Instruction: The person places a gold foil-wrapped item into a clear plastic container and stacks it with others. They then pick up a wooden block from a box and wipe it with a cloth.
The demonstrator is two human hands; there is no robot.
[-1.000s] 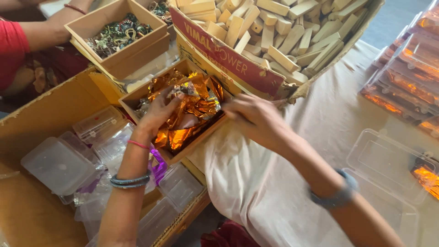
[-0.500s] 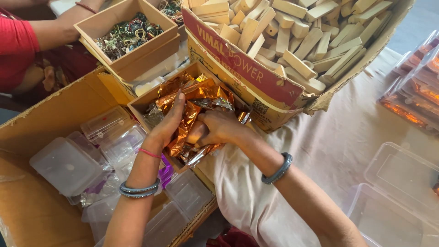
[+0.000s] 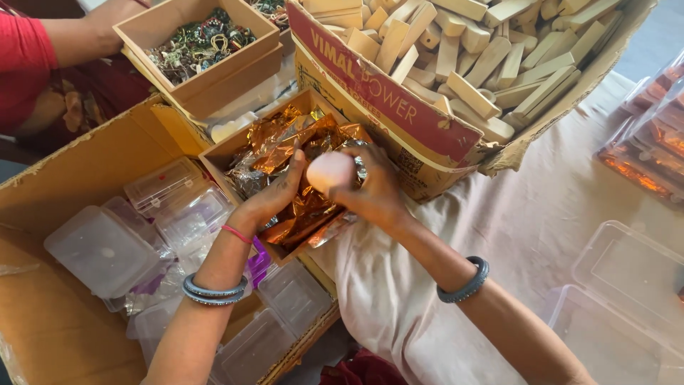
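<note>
1. While only the head view shows this moment, it gives both hands over a small cardboard box (image 3: 221,153) full of crinkled gold and silver foil sheets (image 3: 299,150).
2. The right hand (image 3: 370,189) is curled shut around a pale pink rounded lump (image 3: 331,171), which sticks out leftward from the fist, towards the other hand.
3. The left hand (image 3: 274,196) lies just beside that lump, on its left, palm turned to it, fingers loosely bent and resting on the foil; whether it pinches a sheet I cannot tell.
4. The lump sits between the two hands, right above the foil, and the right hand has it; its long axis is too foreshortened to judge.
5. Behind stands a big carton (image 3: 385,107) with a red band along its near wall, heaped with pale wooden blocks (image 3: 463,50).
6. To the left, a large open carton (image 3: 85,164) holds clear plastic cases (image 3: 103,249); more lie at right on the cloth (image 3: 627,285).
7. At top left another person's red sleeve (image 3: 21,64) rests by a box of dark trinkets (image 3: 199,46).
</note>
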